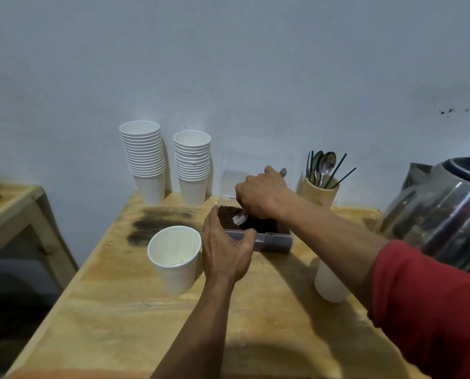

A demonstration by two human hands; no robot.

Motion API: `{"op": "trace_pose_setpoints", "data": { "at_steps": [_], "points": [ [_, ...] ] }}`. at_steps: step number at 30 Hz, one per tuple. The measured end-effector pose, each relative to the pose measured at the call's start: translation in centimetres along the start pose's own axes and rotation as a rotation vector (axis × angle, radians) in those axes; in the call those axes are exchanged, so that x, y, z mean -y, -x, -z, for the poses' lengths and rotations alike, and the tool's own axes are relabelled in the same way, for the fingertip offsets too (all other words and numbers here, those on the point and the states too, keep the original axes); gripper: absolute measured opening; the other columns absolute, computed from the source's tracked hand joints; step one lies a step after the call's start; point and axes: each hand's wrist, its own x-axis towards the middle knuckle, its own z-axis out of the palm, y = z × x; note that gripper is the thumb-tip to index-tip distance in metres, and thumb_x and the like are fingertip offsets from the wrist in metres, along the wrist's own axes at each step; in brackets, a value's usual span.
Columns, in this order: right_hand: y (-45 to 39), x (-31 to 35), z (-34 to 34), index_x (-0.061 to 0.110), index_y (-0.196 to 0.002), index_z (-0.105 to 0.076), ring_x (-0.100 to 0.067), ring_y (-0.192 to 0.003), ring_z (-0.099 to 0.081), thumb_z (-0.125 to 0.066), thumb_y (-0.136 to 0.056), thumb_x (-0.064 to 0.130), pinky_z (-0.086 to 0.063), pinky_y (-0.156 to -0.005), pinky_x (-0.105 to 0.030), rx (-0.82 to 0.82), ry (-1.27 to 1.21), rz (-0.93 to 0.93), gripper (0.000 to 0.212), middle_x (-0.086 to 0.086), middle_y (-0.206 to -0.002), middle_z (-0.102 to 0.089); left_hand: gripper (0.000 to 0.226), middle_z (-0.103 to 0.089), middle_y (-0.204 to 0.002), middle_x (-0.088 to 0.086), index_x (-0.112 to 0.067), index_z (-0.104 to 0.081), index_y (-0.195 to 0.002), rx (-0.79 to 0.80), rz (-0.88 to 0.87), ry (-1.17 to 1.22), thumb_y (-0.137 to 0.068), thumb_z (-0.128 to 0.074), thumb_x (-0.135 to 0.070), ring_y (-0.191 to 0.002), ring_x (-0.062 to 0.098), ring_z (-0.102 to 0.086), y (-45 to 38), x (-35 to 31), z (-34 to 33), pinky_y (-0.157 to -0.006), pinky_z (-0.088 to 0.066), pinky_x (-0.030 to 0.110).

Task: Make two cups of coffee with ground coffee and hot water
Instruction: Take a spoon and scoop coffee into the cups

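Observation:
A clear plastic box of dark ground coffee [272, 239] stands on the wooden table [135, 324], its lid [253, 170] leaning open against the wall. My left hand [227, 247] grips the box's near left corner. My right hand [261, 195] holds a spoon [240, 218] whose white bowl dips into the coffee. An empty white paper cup [175, 258] stands left of the box. A second white cup [329, 283] stands on the right, partly hidden under my right forearm.
Two stacks of white paper cups [143, 160] [192, 166] stand against the wall. A wooden holder with spoons and green stirrers [320, 191] is behind the box. A shiny metal kettle [441, 212] sits at the right edge. A second low table [12, 209] stands left.

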Motion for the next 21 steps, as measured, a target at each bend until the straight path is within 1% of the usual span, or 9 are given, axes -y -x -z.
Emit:
{"op": "trace_pose_setpoints", "data": {
  "at_steps": [3,5,9,12,15,17,21],
  "points": [
    [-0.1,0.1,-0.5,0.022,-0.118,-0.062,-0.029,-0.103,-0.065,-0.052,-0.103,0.028,-0.035,-0.092,-0.044,0.003,-0.026,0.0,0.02,-0.004,-0.113,-0.067,0.098,-0.044,-0.152,0.002,-0.022,-0.032,-0.154,0.006,0.004,-0.001,-0.067,-0.062,-0.055,-0.135,0.019,-0.042,0.0,0.0,0.0,-0.098,-0.035,0.028],
    [-0.2,0.0,-0.8,0.022,-0.119,-0.062,-0.029,-0.102,-0.065,-0.055,-0.101,0.03,-0.036,-0.092,-0.045,0.009,-0.049,-0.008,0.021,-0.005,-0.112,-0.067,0.098,-0.044,-0.153,0.002,-0.022,-0.032,-0.154,0.007,0.004,-0.001,-0.067,-0.061,-0.056,-0.136,0.02,-0.042,0.0,0.0,0.0,-0.099,-0.034,0.028],
    [-0.3,-0.6,-1.1,0.022,-0.116,-0.064,-0.03,-0.101,-0.066,-0.062,-0.096,0.043,-0.038,-0.089,-0.046,0.004,-0.151,-0.042,0.029,-0.005,-0.111,-0.068,0.098,-0.046,-0.15,0.002,-0.022,-0.032,-0.154,-0.001,0.002,-0.004,-0.066,-0.06,-0.057,-0.133,0.019,-0.044,0.0,-0.2,0.1,-0.098,-0.037,0.028],
    [-0.3,-1.5,-1.2,0.027,-0.112,-0.067,-0.028,-0.103,-0.064,-0.064,-0.092,0.05,-0.037,-0.084,-0.043,0.013,-0.246,-0.069,0.03,-0.002,-0.111,-0.067,0.095,-0.047,-0.148,0.001,-0.022,-0.033,-0.153,-0.007,0.004,-0.02,-0.068,-0.063,-0.053,-0.127,0.014,-0.043,0.0,-0.1,0.1,-0.096,-0.039,0.029],
    [-0.2,-2.2,-1.3,0.034,-0.098,-0.07,-0.025,-0.095,-0.06,-0.067,-0.09,0.051,-0.038,-0.078,-0.038,0.033,-0.346,-0.091,0.019,0.001,-0.105,-0.067,0.094,-0.048,-0.146,0.001,-0.022,-0.034,-0.152,-0.007,-0.001,-0.019,-0.067,-0.062,-0.052,-0.119,0.007,-0.038,0.1,-0.2,0.3,-0.095,-0.04,0.029],
    [0.0,-2.6,-1.4,0.035,-0.09,-0.069,-0.022,-0.089,-0.057,-0.069,-0.089,0.05,-0.043,-0.077,-0.038,0.055,-0.432,-0.117,0.014,0.003,-0.097,-0.063,0.092,-0.049,-0.144,0.001,-0.022,-0.035,-0.151,-0.008,-0.002,-0.019,-0.068,-0.063,-0.051,-0.117,0.005,-0.037,0.1,-0.4,0.4,-0.094,-0.04,0.029],
    [0.5,-3.6,-1.8,0.028,-0.088,-0.072,-0.019,-0.09,-0.061,-0.072,-0.091,0.044,-0.052,-0.077,-0.036,0.088,-0.61,-0.135,0.016,0.007,-0.087,-0.063,0.09,-0.05,-0.144,0.002,-0.021,-0.036,-0.151,-0.007,-0.005,-0.027,-0.07,-0.065,-0.047,-0.116,0.006,-0.037,0.2,-0.6,0.5,-0.092,-0.041,0.029]
  ]
}}
